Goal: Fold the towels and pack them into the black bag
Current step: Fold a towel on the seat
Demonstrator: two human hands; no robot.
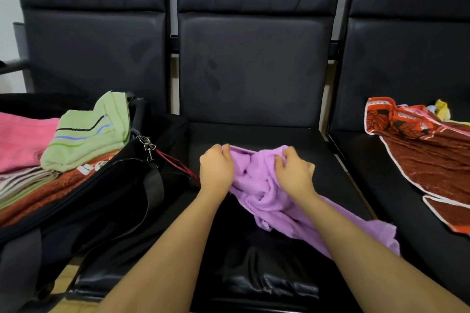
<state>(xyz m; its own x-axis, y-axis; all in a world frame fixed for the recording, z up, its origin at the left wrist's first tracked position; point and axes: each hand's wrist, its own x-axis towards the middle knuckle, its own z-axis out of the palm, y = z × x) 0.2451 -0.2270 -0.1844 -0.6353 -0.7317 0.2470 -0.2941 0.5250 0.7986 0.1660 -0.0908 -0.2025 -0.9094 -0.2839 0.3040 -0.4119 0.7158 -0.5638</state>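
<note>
A crumpled purple towel (264,195) lies on the middle black seat (254,134). My left hand (216,169) grips its left upper edge, and my right hand (295,173) grips the bunched cloth near its top right. The rest of the towel trails to the right under my right forearm. On the left seat stands the open black bag (114,198). It holds a stack of folded towels: a light green striped one (89,134) on top, a pink one (23,140) beside it, and a rust-red one (50,193) underneath.
On the right seat lies an unfolded brown and orange patterned towel (427,157) with a yellow cloth (442,108) behind it. The bag's strap (152,185) and a metal clip (147,147) hang over its near side. Black seat backs rise behind.
</note>
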